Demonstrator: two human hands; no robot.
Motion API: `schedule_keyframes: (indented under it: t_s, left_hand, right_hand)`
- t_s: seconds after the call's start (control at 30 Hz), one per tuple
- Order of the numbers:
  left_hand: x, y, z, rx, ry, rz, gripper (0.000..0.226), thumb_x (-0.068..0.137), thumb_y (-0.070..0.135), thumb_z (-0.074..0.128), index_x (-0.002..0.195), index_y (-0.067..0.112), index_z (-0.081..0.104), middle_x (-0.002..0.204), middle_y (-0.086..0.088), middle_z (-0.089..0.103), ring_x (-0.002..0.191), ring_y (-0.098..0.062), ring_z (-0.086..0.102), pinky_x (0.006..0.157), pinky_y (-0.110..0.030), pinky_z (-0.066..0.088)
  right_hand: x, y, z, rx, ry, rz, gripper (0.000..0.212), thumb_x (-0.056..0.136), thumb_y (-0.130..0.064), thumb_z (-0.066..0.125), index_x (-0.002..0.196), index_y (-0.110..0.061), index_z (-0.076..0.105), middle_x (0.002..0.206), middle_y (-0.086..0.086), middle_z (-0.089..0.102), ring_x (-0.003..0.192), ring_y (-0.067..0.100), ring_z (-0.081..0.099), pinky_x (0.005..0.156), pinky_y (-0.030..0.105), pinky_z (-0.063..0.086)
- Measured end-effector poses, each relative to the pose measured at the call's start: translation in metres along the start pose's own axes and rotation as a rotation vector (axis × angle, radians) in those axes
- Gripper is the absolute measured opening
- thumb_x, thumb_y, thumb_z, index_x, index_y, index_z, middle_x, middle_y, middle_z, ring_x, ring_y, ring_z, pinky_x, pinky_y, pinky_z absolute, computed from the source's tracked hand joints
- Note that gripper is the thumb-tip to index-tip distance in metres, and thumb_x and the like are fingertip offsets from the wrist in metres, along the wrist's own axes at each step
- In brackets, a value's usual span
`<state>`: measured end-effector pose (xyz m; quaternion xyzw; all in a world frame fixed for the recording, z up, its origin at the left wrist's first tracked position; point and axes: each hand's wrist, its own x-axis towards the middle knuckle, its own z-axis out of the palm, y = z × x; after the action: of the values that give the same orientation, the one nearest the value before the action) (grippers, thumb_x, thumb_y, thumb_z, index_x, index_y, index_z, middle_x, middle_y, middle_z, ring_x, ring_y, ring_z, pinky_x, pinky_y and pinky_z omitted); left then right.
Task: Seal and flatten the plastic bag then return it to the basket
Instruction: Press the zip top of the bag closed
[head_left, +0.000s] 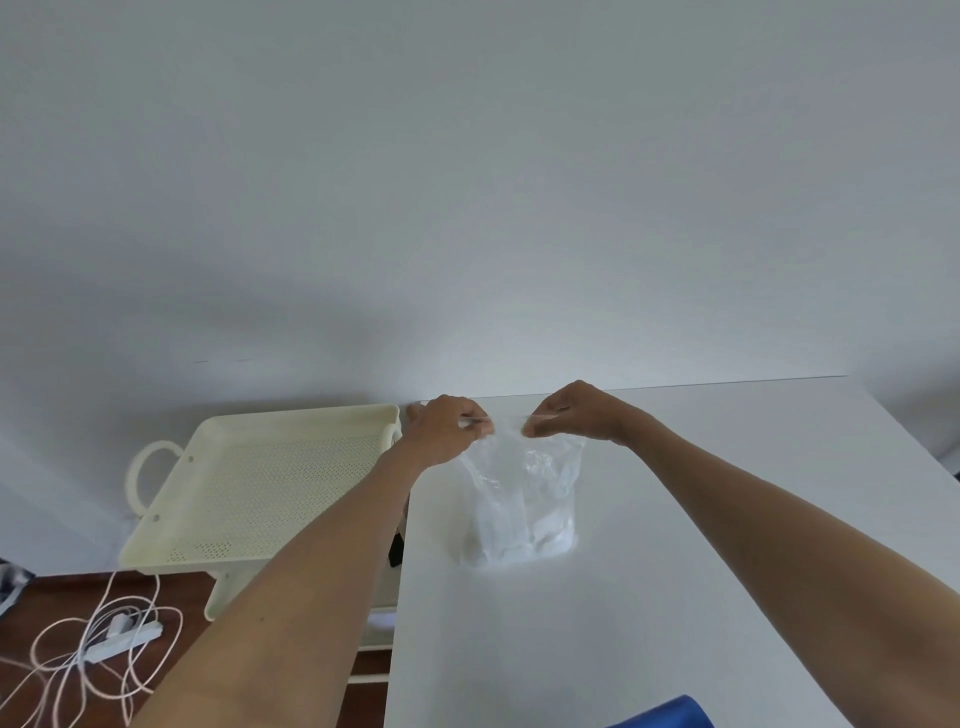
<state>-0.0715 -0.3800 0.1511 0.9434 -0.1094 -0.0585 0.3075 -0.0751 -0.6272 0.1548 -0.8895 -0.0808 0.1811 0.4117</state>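
Sealing step: plastic bag (522, 499), upright on table (675, 597), top edge pinched by left hand (448, 428) and right hand (576, 413); pressing along seal judged next, basket (249, 488) unfilled.

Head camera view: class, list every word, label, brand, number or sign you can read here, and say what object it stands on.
None: no text can be read anywhere in this view.
Plastic bag, pinched at its top edge by both hands: clear, no print visible.
Basket: plain cream, perforated, no label.
Table: plain white.
Power strip on the floor: too small to show any marking.
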Motion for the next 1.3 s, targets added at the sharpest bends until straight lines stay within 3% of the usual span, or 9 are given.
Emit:
schedule_keyframes:
  t_s: [0.23,0.4,0.47,0.57,0.67,0.87,1.03,1.17,1.3]
  left_hand:
    - [-0.003,-0.003,-0.003,-0.125,0.047,-0.011,0.026,0.082,0.051,0.077,0.095,0.028,0.077,0.095,0.019,0.074,0.103,-0.003,0.06,0.087,-0.026,0.023]
    - [-0.006,-0.013,-0.006,-0.117,0.039,-0.033,0.025,0.089,0.046,0.071,0.099,0.023,0.076,0.09,0.021,0.067,0.095,-0.001,0.052,0.092,-0.033,0.022]
    - [-0.007,-0.011,-0.006,-0.121,0.019,-0.024,0.023,0.09,0.042,0.07,0.097,0.021,0.076,0.089,0.02,0.067,0.089,0.003,0.052,0.088,-0.03,0.023]
    - [-0.01,-0.009,-0.005,-0.148,0.025,-0.012,0.018,0.089,0.04,0.073,0.093,0.022,0.074,0.085,0.021,0.067,0.088,0.005,0.054,0.085,-0.013,0.026]
    - [-0.013,-0.013,-0.009,-0.186,0.026,-0.03,0.023,0.084,0.045,0.076,0.095,0.025,0.076,0.093,0.021,0.071,0.1,-0.002,0.06,0.094,-0.025,0.032]
    - [-0.017,-0.017,-0.014,-0.181,0.053,-0.064,0.021,0.087,0.039,0.076,0.097,0.02,0.076,0.086,0.024,0.065,0.091,-0.001,0.057,0.111,-0.047,0.037]
    - [-0.021,-0.013,-0.016,-0.177,0.047,-0.031,0.023,0.084,0.039,0.079,0.094,0.018,0.078,0.09,0.018,0.071,0.092,0.0,0.061,0.104,-0.039,0.036]
    - [-0.024,-0.016,-0.018,-0.348,-0.012,-0.043,0.024,0.08,0.034,0.084,0.096,0.017,0.078,0.099,0.005,0.077,0.099,-0.008,0.069,0.096,-0.032,0.048]
    - [-0.023,-0.02,-0.019,-0.33,-0.005,-0.095,0.022,0.085,0.031,0.08,0.099,0.014,0.077,0.101,-0.001,0.077,0.103,-0.017,0.069,0.101,-0.035,0.048]
  right_hand:
    - [-0.001,-0.003,0.007,0.035,0.063,0.009,0.01,0.084,-0.038,0.079,0.087,-0.028,0.078,0.102,-0.012,0.08,0.117,0.015,0.068,0.118,0.054,0.034]
    - [-0.003,-0.011,0.007,0.05,0.015,0.012,0.015,0.085,-0.042,0.08,0.091,-0.029,0.081,0.103,-0.009,0.08,0.113,0.014,0.068,0.11,0.045,0.048]
    - [-0.003,-0.016,0.009,0.049,-0.02,0.005,0.016,0.083,-0.047,0.081,0.09,-0.032,0.082,0.101,-0.012,0.08,0.11,0.008,0.069,0.103,0.038,0.05]
    - [0.0,-0.02,0.012,-0.005,0.025,0.002,0.021,0.082,-0.051,0.081,0.091,-0.031,0.081,0.101,-0.012,0.08,0.11,0.013,0.069,0.113,0.047,0.042]
    - [-0.001,-0.02,0.011,-0.059,0.098,0.012,0.024,0.08,-0.052,0.082,0.09,-0.03,0.081,0.102,-0.013,0.08,0.11,0.012,0.068,0.118,0.051,0.029]
    - [-0.004,-0.022,0.015,-0.03,0.118,0.011,0.023,0.082,-0.051,0.081,0.092,-0.03,0.082,0.103,-0.013,0.08,0.114,0.012,0.065,0.119,0.052,0.029]
    - [-0.005,-0.027,0.016,0.041,0.025,-0.016,0.028,0.083,-0.05,0.081,0.099,-0.028,0.083,0.107,-0.011,0.08,0.117,0.013,0.068,0.117,0.051,0.04]
    - [-0.003,-0.03,0.017,-0.052,0.115,-0.037,0.026,0.087,-0.044,0.08,0.099,-0.021,0.082,0.108,-0.007,0.08,0.113,0.016,0.067,0.118,0.05,0.027]
    - [-0.005,-0.03,0.021,-0.073,0.139,-0.05,0.024,0.087,-0.043,0.079,0.097,-0.022,0.083,0.106,-0.008,0.081,0.115,0.013,0.066,0.106,0.041,0.022]
